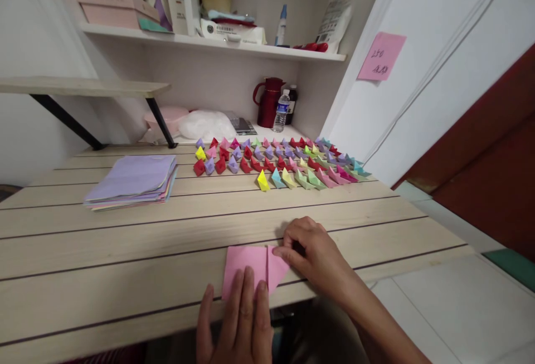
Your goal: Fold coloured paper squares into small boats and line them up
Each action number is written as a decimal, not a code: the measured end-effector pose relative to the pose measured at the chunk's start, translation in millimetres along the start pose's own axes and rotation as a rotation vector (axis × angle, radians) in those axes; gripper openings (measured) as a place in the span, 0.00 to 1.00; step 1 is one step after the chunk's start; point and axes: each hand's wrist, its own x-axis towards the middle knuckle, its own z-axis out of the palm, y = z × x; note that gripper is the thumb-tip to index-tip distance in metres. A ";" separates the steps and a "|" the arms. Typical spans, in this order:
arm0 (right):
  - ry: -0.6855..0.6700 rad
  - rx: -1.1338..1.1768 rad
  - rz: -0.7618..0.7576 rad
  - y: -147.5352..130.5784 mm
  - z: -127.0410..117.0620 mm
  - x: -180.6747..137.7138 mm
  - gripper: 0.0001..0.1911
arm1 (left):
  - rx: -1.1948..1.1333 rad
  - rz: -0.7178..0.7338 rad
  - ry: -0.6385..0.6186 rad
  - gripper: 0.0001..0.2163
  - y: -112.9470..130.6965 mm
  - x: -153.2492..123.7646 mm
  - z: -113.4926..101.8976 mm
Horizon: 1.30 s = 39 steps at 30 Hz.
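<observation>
A pink sheet of origami paper (242, 258) lies near the front edge of the slatted table, its right part folded into a point. My left hand (244, 319) rests flat on its lower part, fingers stretched out. At the right side of the paper, my right hand (311, 250) is curled, with the thumb on the folded flap and the index finger bent; whether it pinches the paper's edge is hard to see. Farther back stand rows of small folded paper boats (288, 163) in red, purple, pink, yellow, green and blue.
A stack of coloured paper (131, 180) lies on the left of the table (167, 258). Behind the boats are a red jug (270, 102), a water bottle (281, 112) and a white plastic bag (207, 125). A raised wooden shelf (83, 86) on black legs stands at back left.
</observation>
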 end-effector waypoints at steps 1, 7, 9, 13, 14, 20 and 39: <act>0.012 -0.031 0.009 -0.1 1.0 -0.3 0.13 | -0.017 -0.004 0.004 0.14 -0.4 1.1 -0.8; 0.028 -0.134 0.010 -1.9 3.2 -1.6 0.14 | -0.097 -0.107 0.036 0.15 2.5 8.7 -4.3; 0.029 -0.142 0.014 -3.1 3.4 -1.6 0.14 | -0.089 -0.126 0.001 0.16 3.9 7.7 -3.2; 0.052 -0.119 0.013 -4.3 2.5 -1.6 0.12 | -0.046 -0.126 -0.060 0.16 5.3 1.9 0.3; 0.080 -0.089 0.007 -4.0 1.9 -2.3 0.09 | -0.043 -0.125 -0.068 0.17 5.4 1.4 0.9; 0.369 0.064 -0.037 -1.2 -0.4 -26.6 0.12 | -0.039 -0.139 -0.114 0.17 6.6 10.4 4.7; 0.051 -0.496 -0.162 -7.1 20.8 -70.8 0.40 | -0.023 -0.051 -0.217 0.20 -5.0 17.8 0.4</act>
